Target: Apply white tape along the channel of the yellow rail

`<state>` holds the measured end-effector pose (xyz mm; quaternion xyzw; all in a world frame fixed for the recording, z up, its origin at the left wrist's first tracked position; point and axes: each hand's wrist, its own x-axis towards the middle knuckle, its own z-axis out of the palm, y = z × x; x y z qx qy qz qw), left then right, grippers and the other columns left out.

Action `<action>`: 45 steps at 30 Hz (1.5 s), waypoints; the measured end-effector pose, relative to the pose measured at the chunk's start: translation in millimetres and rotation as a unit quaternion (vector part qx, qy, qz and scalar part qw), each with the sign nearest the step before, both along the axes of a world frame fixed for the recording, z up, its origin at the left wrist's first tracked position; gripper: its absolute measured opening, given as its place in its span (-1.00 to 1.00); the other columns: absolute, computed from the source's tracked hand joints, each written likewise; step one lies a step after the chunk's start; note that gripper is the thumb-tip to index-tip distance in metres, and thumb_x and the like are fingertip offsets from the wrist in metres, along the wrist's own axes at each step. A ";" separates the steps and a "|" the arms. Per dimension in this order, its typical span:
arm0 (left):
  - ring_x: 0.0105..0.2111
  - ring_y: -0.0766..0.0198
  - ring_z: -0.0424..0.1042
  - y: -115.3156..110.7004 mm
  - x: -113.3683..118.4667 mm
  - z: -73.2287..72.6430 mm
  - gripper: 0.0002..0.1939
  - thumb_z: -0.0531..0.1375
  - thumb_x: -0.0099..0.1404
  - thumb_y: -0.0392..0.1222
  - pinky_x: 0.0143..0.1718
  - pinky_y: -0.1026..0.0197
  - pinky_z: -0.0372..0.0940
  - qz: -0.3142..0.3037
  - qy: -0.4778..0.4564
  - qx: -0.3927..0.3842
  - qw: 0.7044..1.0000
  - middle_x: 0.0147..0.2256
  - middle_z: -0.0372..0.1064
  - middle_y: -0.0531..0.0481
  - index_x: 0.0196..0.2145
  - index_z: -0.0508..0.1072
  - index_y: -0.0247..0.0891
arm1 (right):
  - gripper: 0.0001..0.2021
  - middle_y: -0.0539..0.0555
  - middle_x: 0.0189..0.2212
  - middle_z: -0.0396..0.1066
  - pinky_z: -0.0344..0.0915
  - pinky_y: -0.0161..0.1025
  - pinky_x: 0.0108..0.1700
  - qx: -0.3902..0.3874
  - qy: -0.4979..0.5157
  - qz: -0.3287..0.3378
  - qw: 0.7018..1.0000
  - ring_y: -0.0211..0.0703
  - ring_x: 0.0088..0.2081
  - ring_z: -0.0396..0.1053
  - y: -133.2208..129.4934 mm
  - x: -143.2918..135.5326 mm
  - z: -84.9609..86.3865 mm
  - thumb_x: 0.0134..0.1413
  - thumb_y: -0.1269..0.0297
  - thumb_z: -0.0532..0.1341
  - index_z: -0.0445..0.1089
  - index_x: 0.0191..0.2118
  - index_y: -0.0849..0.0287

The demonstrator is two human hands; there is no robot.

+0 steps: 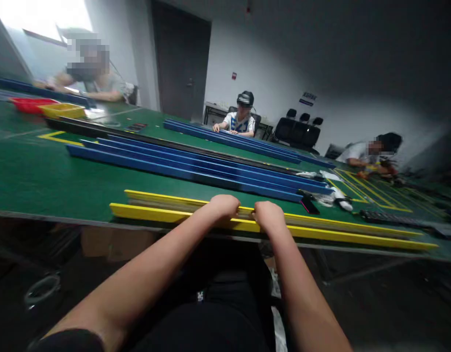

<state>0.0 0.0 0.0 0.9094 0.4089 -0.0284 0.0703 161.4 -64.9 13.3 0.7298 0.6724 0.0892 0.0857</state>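
A long yellow channel (148,211) with two raised side walls lies along the near edge of the green table (34,181). My left hand (225,206) reaches over its near wall, fingers curled down into the channel near its middle. Just to the right, my right hand (269,215) is bent over the same wall in a similar way, a small gap apart from the left. Both hands look closed, but their fingertips are mostly hidden, and what they pinch inside the channel is too small to make out.
Blue channels (184,171) and a black strip (100,129) lie beyond the yellow one. A phone (309,204) is right of them. Red (32,105) and yellow (62,111) trays stand far left. Three people sit around the table.
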 end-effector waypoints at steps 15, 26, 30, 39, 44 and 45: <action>-0.18 0.06 0.49 4.8 -1.1 -6.8 -0.69 0.17 0.15 -0.02 -0.17 0.14 0.35 -0.011 -0.006 0.002 1.000 -0.16 0.52 -0.18 -0.18 0.54 -0.15 | -0.69 0.24 -0.24 0.51 0.31 -0.16 -0.15 -0.018 0.013 -0.024 0.999 0.02 -0.17 0.47 1.4 -0.3 2.7 0.07 0.06 0.16 0.50 -0.22 0.16; -0.18 0.08 0.49 5.7 -1.3 -7.7 -0.69 0.16 0.16 -0.03 -0.16 0.15 0.35 -0.014 -0.004 0.007 1.000 -0.16 0.52 -0.15 -0.16 0.53 -0.12 | -0.72 0.21 -0.29 0.52 0.33 -0.14 -0.19 -0.001 0.013 -0.014 1.000 0.03 -0.21 0.48 1.3 1.2 1.0 0.04 0.07 0.18 0.50 -0.26 0.14; -0.19 0.08 0.50 4.3 -1.5 -6.9 -0.70 0.17 0.16 -0.03 -0.18 0.16 0.35 -0.012 -0.004 0.010 1.000 -0.17 0.53 -0.16 -0.19 0.54 -0.14 | -0.72 0.22 -0.27 0.52 0.32 -0.14 -0.17 -0.003 0.014 -0.016 1.000 0.02 -0.19 0.47 1.0 0.9 1.2 0.06 0.09 0.17 0.50 -0.25 0.15; -0.20 0.06 0.50 8.2 -0.7 -11.1 -0.70 0.13 0.17 -0.02 -0.20 0.13 0.36 -0.020 -0.007 0.017 1.000 -0.17 0.53 -0.15 -0.18 0.53 -0.11 | -0.71 0.22 -0.24 0.52 0.31 -0.14 -0.13 -0.007 0.017 -0.018 1.000 0.01 -0.16 0.46 0.2 1.5 1.6 0.07 0.06 0.17 0.49 -0.23 0.13; -0.20 0.08 0.49 9.3 0.3 -11.7 -0.69 0.14 0.16 -0.02 -0.19 0.16 0.36 -0.015 0.000 0.010 1.000 -0.17 0.52 -0.15 -0.17 0.52 -0.12 | -0.69 0.22 -0.25 0.52 0.31 -0.18 -0.15 -0.002 0.020 -0.016 1.000 0.00 -0.18 0.46 -0.4 0.9 3.6 0.07 0.05 0.17 0.50 -0.23 0.15; -0.19 0.08 0.49 8.8 0.3 -11.0 -0.69 0.14 0.17 -0.02 -0.18 0.15 0.36 -0.014 0.000 0.008 1.000 -0.17 0.52 -0.15 -0.17 0.52 -0.12 | -0.70 0.22 -0.25 0.52 0.31 -0.19 -0.15 -0.002 0.019 -0.016 1.000 0.00 -0.18 0.46 -0.5 0.7 4.0 0.07 0.06 0.16 0.50 -0.23 0.15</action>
